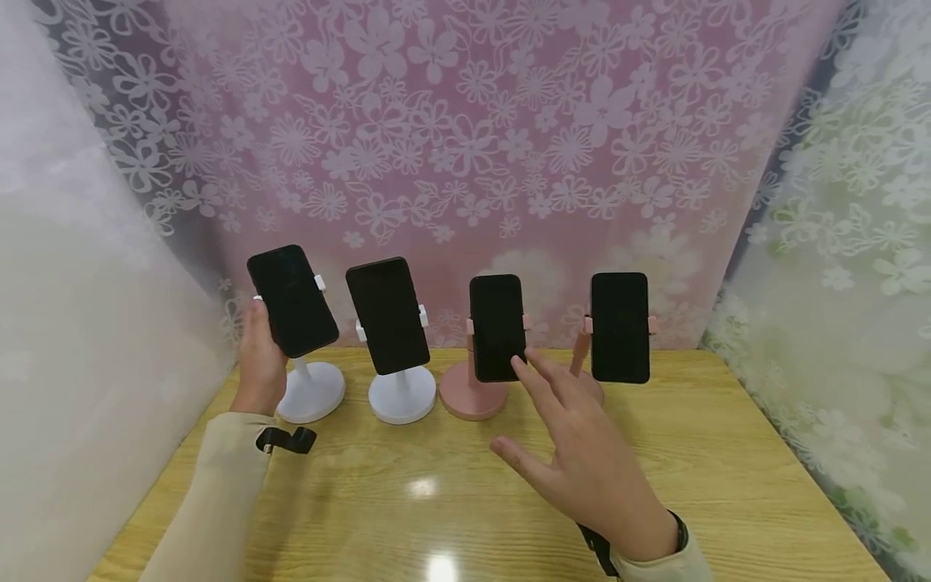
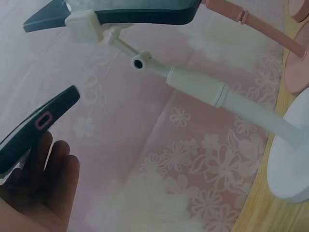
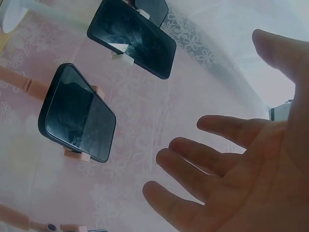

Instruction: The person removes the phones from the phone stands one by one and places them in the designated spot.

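Note:
At the far left, my left hand [image 1: 263, 356] holds the edge of a black phone [image 1: 293, 301], which tilts on a white phone stand [image 1: 311, 392]. In the left wrist view its fingers [image 2: 60, 181] lie behind that phone [image 2: 43, 121]. My right hand [image 1: 582, 444] is spread over the table, fingers extended, holding nothing. Its fingertips overlap the lower corner of a phone [image 1: 498, 323] on a pink stand [image 1: 473, 392] in the head view. From the right wrist the open palm [image 3: 260, 179] appears apart from this phone [image 3: 77, 116].
Between them, another phone [image 1: 388, 315] leans in a second white stand [image 1: 402, 396]. On the right a phone [image 1: 620, 327] sits upright in a pink stand [image 1: 580, 356], its base partly behind my right hand. A floral curtain [image 1: 465, 162] hangs behind the wooden table [image 1: 393, 501].

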Action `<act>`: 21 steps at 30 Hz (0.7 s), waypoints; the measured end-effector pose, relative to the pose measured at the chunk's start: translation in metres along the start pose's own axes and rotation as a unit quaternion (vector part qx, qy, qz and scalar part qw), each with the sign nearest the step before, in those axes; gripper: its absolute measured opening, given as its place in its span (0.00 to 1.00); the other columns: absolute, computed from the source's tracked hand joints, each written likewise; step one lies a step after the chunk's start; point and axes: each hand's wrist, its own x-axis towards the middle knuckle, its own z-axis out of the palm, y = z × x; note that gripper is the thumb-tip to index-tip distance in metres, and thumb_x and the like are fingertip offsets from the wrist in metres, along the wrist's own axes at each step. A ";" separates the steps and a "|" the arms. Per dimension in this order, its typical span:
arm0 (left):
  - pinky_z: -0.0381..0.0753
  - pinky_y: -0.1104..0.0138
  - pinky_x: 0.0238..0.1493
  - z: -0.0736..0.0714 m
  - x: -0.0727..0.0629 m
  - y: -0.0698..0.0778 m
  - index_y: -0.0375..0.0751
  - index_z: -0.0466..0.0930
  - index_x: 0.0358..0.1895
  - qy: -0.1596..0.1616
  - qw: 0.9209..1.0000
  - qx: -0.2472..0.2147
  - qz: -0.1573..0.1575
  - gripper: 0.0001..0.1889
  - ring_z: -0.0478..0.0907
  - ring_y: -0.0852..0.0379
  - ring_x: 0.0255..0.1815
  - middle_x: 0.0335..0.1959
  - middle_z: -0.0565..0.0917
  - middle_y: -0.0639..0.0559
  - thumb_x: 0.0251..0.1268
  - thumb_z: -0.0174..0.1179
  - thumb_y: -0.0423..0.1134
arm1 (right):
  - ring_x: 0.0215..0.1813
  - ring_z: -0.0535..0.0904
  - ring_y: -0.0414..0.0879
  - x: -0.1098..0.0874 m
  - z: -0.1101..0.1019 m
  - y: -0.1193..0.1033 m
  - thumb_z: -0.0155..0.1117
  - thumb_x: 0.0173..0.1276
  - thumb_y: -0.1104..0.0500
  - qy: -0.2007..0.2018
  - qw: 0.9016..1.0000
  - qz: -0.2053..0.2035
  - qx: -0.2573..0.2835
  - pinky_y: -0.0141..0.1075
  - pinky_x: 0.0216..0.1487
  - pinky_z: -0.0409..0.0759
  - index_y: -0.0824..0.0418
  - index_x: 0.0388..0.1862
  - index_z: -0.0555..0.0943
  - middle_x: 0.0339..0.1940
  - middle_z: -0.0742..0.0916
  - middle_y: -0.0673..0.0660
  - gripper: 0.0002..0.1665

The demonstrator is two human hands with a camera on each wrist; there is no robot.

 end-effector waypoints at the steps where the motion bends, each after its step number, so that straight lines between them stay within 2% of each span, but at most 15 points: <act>1: 0.67 0.67 0.72 0.001 0.001 -0.001 0.54 0.52 0.81 0.005 1.000 0.003 -0.008 0.30 0.64 0.57 0.73 0.74 0.65 0.52 0.85 0.31 0.60 | 0.73 0.72 0.56 0.000 0.000 0.000 0.67 0.70 0.34 -0.006 1.000 0.004 0.002 0.59 0.65 0.75 0.52 0.83 0.61 0.78 0.71 0.58 0.51; 4: 0.46 0.63 0.82 0.003 0.001 -0.005 0.53 0.39 0.85 0.030 0.999 0.040 -0.020 0.34 0.45 0.59 0.84 0.85 0.48 0.55 0.85 0.28 0.61 | 0.73 0.72 0.55 -0.001 0.001 0.000 0.71 0.68 0.36 -0.015 1.000 0.009 0.009 0.58 0.65 0.77 0.52 0.83 0.61 0.77 0.72 0.58 0.52; 6: 0.35 0.62 0.83 0.004 0.001 -0.007 0.51 0.35 0.86 0.051 0.997 0.058 -0.023 0.35 0.35 0.59 0.85 0.86 0.39 0.56 0.85 0.28 0.60 | 0.73 0.72 0.55 -0.001 0.002 0.000 0.71 0.68 0.37 -0.014 1.000 0.009 0.012 0.58 0.65 0.76 0.52 0.83 0.61 0.77 0.72 0.58 0.52; 7: 0.32 0.62 0.82 0.005 0.001 -0.008 0.50 0.34 0.85 0.064 0.995 0.066 -0.024 0.36 0.32 0.59 0.85 0.86 0.37 0.56 0.85 0.29 0.60 | 0.73 0.72 0.55 -0.001 0.002 0.000 0.71 0.68 0.36 -0.014 1.000 0.008 0.012 0.58 0.65 0.76 0.52 0.83 0.61 0.77 0.72 0.58 0.51; 12: 0.33 0.64 0.82 0.006 -0.002 -0.012 0.46 0.36 0.85 0.102 0.993 0.057 -0.017 0.36 0.33 0.57 0.86 0.87 0.39 0.52 0.86 0.31 0.59 | 0.73 0.72 0.54 -0.001 0.001 0.002 0.68 0.70 0.34 -0.014 1.000 0.006 0.012 0.60 0.65 0.75 0.52 0.83 0.60 0.77 0.71 0.57 0.51; 16: 0.35 0.67 0.82 0.004 -0.016 -0.009 0.43 0.39 0.85 0.119 0.992 0.039 0.000 0.36 0.36 0.58 0.85 0.86 0.42 0.50 0.86 0.32 0.57 | 0.73 0.72 0.54 -0.001 0.000 0.002 0.67 0.70 0.34 -0.011 1.000 0.003 0.014 0.59 0.65 0.76 0.52 0.84 0.60 0.77 0.72 0.57 0.51; 19: 0.43 0.68 0.81 -0.001 -0.033 -0.002 0.40 0.46 0.84 0.109 0.993 0.013 0.040 0.34 0.46 0.57 0.84 0.84 0.51 0.47 0.87 0.32 0.56 | 0.72 0.73 0.54 -0.001 -0.001 0.000 0.67 0.71 0.34 -0.008 1.000 -0.001 0.018 0.58 0.65 0.77 0.53 0.84 0.60 0.76 0.72 0.58 0.51; 21: 0.51 0.69 0.80 -0.004 -0.045 0.002 0.38 0.52 0.82 0.089 0.993 -0.012 0.076 0.32 0.54 0.55 0.80 0.80 0.60 0.45 0.87 0.33 0.54 | 0.71 0.73 0.54 -0.002 -0.002 0.000 0.67 0.70 0.34 -0.009 1.000 -0.002 0.020 0.57 0.65 0.77 0.53 0.83 0.61 0.76 0.72 0.57 0.51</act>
